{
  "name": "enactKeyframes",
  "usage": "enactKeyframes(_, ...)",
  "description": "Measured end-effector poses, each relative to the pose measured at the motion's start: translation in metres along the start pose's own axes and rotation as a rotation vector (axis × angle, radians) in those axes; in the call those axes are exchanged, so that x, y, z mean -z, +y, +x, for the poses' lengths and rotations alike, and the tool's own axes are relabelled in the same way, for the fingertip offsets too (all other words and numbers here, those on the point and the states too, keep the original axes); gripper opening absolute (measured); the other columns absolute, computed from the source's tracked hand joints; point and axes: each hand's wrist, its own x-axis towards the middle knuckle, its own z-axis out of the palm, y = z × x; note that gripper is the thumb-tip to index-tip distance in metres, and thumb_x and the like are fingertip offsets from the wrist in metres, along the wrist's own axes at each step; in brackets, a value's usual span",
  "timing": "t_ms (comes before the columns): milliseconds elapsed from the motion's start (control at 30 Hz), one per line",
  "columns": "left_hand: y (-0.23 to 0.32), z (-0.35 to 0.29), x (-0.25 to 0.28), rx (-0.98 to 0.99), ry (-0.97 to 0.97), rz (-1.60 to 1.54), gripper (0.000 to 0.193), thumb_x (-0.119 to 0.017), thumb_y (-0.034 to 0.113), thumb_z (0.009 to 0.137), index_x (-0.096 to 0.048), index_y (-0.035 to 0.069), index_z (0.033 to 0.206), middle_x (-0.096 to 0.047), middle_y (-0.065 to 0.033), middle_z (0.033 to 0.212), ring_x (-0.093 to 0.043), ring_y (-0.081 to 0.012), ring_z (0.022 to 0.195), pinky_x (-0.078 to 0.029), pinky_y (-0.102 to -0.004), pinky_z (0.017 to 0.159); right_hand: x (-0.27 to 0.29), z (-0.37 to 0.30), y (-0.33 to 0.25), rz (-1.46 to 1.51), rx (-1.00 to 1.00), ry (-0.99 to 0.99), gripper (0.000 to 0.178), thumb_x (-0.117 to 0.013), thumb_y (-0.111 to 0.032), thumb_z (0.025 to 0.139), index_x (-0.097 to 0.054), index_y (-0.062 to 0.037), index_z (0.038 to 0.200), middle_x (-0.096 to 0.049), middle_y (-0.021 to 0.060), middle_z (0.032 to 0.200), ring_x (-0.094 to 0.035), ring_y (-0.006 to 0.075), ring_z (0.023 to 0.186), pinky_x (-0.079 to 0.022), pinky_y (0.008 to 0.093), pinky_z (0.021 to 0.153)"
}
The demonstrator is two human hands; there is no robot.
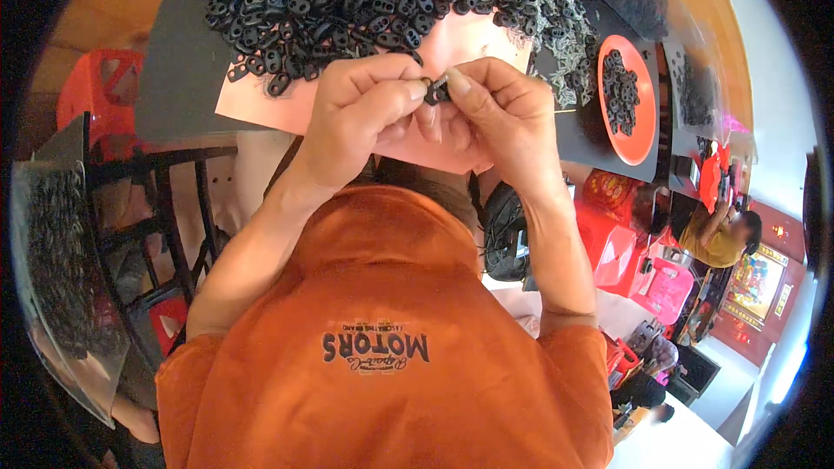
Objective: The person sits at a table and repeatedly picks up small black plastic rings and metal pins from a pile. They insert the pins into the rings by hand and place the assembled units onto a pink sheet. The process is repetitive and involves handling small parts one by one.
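Over the flat pale-pink sheet point(256, 106), the left hand point(369, 108) and right hand point(506, 113), thumbs and fingers closed, pinch a small black plastic piece point(437, 94) (presumably for steadiness); black two-holed plastic pieces point(347, 9) heap across the sheet's far part, seemingly for easy reach.

Black pieces point(343, 9) block passage beyond bare pink sheet point(268, 111).

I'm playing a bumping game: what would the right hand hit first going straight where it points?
First the black cord-lock piece it pinches, then probably the left hand beyond; depth is unclear.
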Motion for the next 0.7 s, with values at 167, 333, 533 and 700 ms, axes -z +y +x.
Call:
enactKeyframes(167,0.001,0.002,0.0,-0.001,-0.013,0.034,0.021,-0.046,0.019,0.08,-0.054,0.002,0.071,-0.06,-0.0093,0.065,-0.038,-0.0038,0.047,-0.027,-0.0178,0.041,0.007,-0.004,-0.003,-0.003,-0.113,-0.1,0.024,-0.053,-0.023,0.09,-0.06,-0.0018,0.082,-0.056,-0.0002,0.062,-0.048,0.0039,0.05,-0.037,0.0182,0.042)
enactKeyframes(333,0.0,0.002,0.002,-0.023,-0.047,-0.045,0.019,-0.046,0.01,0.082,-0.058,0.001,0.071,-0.06,-0.0036,0.063,-0.035,-0.0011,0.046,-0.026,-0.0167,0.042,0.013,-0.002,0.001,0.022,-0.115,-0.122,0.028,-0.054,-0.029,0.089,-0.06,-0.0042,0.078,-0.055,-0.001,0.06,-0.046,0.003,0.045,-0.033,0.0174,0.036)
enactKeyframes(533,0.001,0.003,0.002,0.003,-0.054,0.014,0.02,-0.045,0.017,0.079,-0.054,0.002,0.07,-0.057,-0.0075,0.06,-0.033,-0.0039,0.041,-0.023,-0.0193,0.037,0.015,-0.004,-0.005,0.062,-0.158,-0.099,0.024,-0.053,-0.022,0.089,-0.059,0.0013,0.085,-0.055,0.003,0.059,-0.041,0.0035,0.041,-0.029,0.0168,0.035)
enactKeyframes(700,0.005,0.004,0.001,0.033,-0.057,0.042,0.02,-0.045,0.017,0.078,-0.054,0.002,0.068,-0.055,-0.006,0.058,-0.033,-0.004,0.04,-0.022,-0.0194,0.036,0.017,-0.003,-0.007,0.073,-0.17,-0.115,0.027,-0.055,-0.029,0.088,-0.06,-0.0052,0.077,-0.054,-0.0016,0.057,-0.044,0.0025,0.043,-0.031,0.0164,0.035)
